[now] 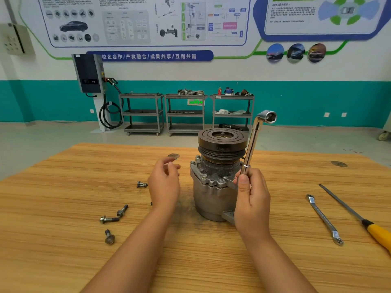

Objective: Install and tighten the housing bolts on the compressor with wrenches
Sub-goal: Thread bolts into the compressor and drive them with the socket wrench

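- Compressor: a grey cast-metal cylinder standing upright at the centre of the wood-grain table. A dark pulley with concentric grooves caps it. Below the pulley, a lobed flange with hex bolt heads seated in it rings the body.
- Socket wrench: a polished chrome L-shaped bar, held near upright. Its hexagonal socket opening is at the top, above the pulley's right edge.
- Right hand: clenched round the lower shank of the socket wrench with the thumb along the bar, just right of the flange (contact with the housing cannot be told).
- Left hand: released, fingers loosely curled and holding nothing, just left of the compressor.
- Loose bolts: dull steel with flanged hex heads, scattered on the table left of the left hand.
- Flat wrench and yellow-handled slim tool: both lie on the table, well right of the right hand.
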The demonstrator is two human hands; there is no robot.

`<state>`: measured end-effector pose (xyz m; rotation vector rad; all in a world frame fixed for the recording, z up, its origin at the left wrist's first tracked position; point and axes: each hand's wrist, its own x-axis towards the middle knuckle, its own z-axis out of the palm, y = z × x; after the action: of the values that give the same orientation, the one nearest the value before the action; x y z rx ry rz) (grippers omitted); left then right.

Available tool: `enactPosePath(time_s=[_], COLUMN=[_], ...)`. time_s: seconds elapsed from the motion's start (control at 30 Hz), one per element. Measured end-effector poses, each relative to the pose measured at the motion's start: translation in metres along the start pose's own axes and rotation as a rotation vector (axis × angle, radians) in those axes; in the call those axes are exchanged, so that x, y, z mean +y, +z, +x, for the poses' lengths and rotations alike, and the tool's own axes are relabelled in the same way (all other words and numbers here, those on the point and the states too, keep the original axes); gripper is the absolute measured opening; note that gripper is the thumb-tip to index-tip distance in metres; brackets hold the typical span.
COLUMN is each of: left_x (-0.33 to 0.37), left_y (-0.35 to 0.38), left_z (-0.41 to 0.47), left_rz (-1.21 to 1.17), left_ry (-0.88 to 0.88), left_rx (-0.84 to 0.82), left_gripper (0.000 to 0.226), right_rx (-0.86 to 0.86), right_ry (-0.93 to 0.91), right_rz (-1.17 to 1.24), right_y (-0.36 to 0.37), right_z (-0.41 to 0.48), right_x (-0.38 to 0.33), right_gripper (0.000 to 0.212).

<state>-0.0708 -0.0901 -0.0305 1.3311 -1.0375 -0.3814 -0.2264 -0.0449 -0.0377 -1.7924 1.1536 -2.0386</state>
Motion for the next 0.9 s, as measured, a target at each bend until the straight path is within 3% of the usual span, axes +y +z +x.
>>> enactPosePath(time_s=[0.1, 0.2, 0.37, 0.57, 0.9], left_x=[-0.006, -0.024, -0.055, -0.066, -0.072], left_y=[-0.015, -0.030, -0.044, -0.043, -0.041], left_z=[0.034, 0.054, 0.062, 0.061, 0.057], left_rz=[0.379, 0.614, 1.049, 1.181, 1.247], left_ry=[0.076, 0.058, -0.001, 0.018, 0.183], left_rx=[-0.091, -0.125, -0.282, -0.294, -0.288], left_gripper=[0.018, 0.021, 0.045, 0.034, 0.036], right_rx=[-0.010, -0.017, -0.030, -0.040, -0.045], right_ry=[0.004, 0.030, 0.073, 0.093, 0.094], right_rz=[0.007, 0.031, 0.076, 0.102, 0.106], right_y=[0.001, 0.001, 0.000, -0.002, -0.003], right_z=[0.000, 0.000, 0.000, -0.001, -0.003], right_x=[0.001, 0.003, 0.005, 0.004, 0.005], right_gripper=[0.018, 0.019, 0.019, 0.019, 0.021])
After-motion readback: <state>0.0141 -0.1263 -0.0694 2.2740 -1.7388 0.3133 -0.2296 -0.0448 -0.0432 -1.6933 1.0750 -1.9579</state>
